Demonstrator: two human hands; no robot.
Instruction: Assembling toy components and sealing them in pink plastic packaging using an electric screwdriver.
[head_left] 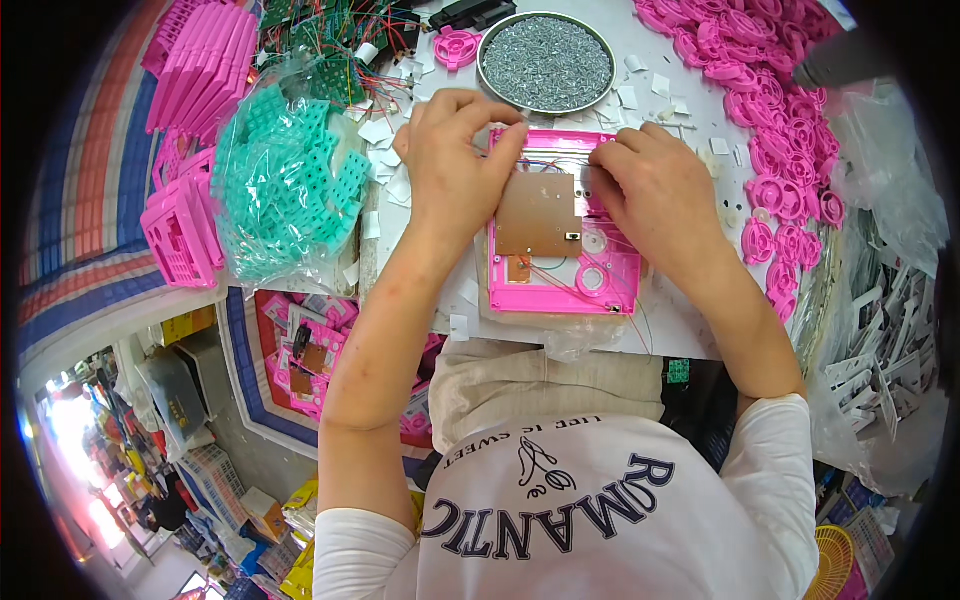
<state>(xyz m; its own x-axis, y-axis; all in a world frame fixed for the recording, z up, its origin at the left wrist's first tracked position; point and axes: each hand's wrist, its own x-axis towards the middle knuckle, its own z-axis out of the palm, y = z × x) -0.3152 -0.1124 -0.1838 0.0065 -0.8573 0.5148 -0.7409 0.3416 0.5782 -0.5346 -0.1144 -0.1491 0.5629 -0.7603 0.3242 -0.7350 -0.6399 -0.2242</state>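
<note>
A shallow pink plastic case [563, 299] lies in front of me with its inside facing up. A brown circuit board [538, 215] sits in it, with thin coloured wires and a small copper-coloured board [518, 269] below. At the case's upper left corner my left hand [455, 150] has its thumb and forefinger pinched together; what they hold is too small to make out. My right hand [660, 190] reaches over the upper right part of the case, fingers curled down by the board's edge. Its fingertips are partly hidden, along with whatever they grip.
A round tray of small screws [548, 62] stands behind the case. To the left are a bag of turquoise plastic parts [290, 185], stacked pink frames [205, 70] and wired green boards [335, 75]. Pink ring-shaped parts [785, 150] heap at the right. White paper pieces [377, 131] lie scattered.
</note>
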